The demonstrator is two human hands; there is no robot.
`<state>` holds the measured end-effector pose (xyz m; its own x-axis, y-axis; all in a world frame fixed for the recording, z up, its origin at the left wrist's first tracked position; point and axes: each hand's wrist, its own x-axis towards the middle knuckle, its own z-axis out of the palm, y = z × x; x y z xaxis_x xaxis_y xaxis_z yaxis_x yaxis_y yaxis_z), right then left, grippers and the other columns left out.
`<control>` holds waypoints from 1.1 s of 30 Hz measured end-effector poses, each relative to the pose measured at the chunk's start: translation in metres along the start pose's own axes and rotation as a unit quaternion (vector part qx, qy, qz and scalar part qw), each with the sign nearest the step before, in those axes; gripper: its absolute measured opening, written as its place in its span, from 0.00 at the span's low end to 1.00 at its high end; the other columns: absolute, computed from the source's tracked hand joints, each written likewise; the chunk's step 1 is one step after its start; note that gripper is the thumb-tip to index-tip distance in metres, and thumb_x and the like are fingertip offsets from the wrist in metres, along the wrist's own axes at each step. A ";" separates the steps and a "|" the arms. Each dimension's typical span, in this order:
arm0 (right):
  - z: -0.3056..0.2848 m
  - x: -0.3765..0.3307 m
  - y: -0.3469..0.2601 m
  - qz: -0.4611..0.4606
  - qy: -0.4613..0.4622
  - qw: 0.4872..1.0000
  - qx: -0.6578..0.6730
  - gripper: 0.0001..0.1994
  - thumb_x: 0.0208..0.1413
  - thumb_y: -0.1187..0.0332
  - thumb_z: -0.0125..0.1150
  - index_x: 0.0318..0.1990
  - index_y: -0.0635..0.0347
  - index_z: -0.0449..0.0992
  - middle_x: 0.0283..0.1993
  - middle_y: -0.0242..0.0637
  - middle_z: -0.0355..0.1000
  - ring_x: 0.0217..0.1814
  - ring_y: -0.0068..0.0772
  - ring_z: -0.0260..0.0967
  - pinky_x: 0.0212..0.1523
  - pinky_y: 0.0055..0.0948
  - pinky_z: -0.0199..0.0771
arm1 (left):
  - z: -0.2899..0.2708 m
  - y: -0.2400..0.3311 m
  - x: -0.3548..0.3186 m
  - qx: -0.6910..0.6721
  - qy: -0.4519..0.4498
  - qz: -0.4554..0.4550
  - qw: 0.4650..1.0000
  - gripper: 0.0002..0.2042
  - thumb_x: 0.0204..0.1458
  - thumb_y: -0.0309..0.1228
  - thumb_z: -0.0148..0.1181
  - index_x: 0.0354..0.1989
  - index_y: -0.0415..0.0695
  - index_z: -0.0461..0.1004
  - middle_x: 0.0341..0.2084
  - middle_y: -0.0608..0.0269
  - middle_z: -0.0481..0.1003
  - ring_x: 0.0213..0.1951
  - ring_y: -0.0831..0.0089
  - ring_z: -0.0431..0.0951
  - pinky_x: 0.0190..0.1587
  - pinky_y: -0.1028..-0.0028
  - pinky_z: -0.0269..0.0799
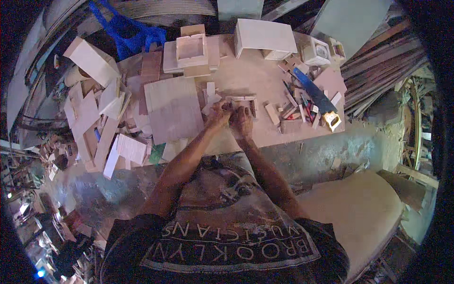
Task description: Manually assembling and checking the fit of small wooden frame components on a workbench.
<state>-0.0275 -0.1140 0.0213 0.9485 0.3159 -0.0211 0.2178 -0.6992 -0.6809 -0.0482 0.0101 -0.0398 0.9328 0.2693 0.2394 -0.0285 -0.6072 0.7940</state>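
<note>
Close together at the near middle of the workbench, my two hands are on a small wooden frame [254, 105]. My left hand [220, 113] has its fingers bent round the left end. At the near side, my right hand [241, 123] is closed with curled fingers and covers part of the frame. The finer detail between the fingertips is too small to make out. Just left of my left hand lie small pale wood pieces [211, 89]. A wide flat wooden panel [173, 109] rests further left.
On the bench's right lie a blue-bladed handsaw [314, 90] and several wood offcuts [272, 113]. A pale wooden box [266, 38] and an open-topped box [192, 49] stand at the back. Boards [92, 109] are heaped at the left. A large curved panel [352, 208] sits below right.
</note>
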 end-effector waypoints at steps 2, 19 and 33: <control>-0.004 0.001 -0.005 -0.048 0.044 0.997 0.029 0.12 0.41 0.74 0.57 0.35 0.64 0.65 0.32 0.46 0.63 0.35 0.50 0.62 0.34 0.44 0.64 | -0.002 0.009 0.007 -0.003 -0.040 -0.041 0.998 0.29 0.44 0.34 0.62 0.54 0.42 0.58 0.37 0.50 0.73 0.41 0.57 0.73 0.42 0.64 0.69; -0.078 0.069 0.009 -0.235 -0.055 0.962 -0.129 0.21 0.41 0.71 0.58 0.48 0.55 0.69 0.51 0.41 0.65 0.54 0.45 0.60 0.52 0.43 0.60 | 0.011 0.016 0.011 -0.015 0.029 -0.075 0.997 0.08 0.43 0.30 0.56 0.31 0.42 0.75 0.24 0.61 0.75 0.27 0.70 0.75 0.32 0.72 0.70; -0.052 0.107 0.066 -0.384 -0.176 0.897 -0.128 0.17 0.41 0.76 0.49 0.42 0.60 0.72 0.40 0.45 0.70 0.45 0.46 0.66 0.48 0.39 0.67 | 0.005 0.047 0.024 -0.124 -0.021 -0.126 0.984 0.11 0.44 0.26 0.52 0.38 0.44 0.73 0.33 0.52 0.74 0.37 0.60 0.74 0.39 0.65 0.71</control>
<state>0.1000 -0.1596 0.0119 0.3742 0.9194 0.1212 0.8646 -0.2986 -0.4042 -0.0251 -0.0155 0.0003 0.9349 0.3548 -0.0021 0.1243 -0.3219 0.9386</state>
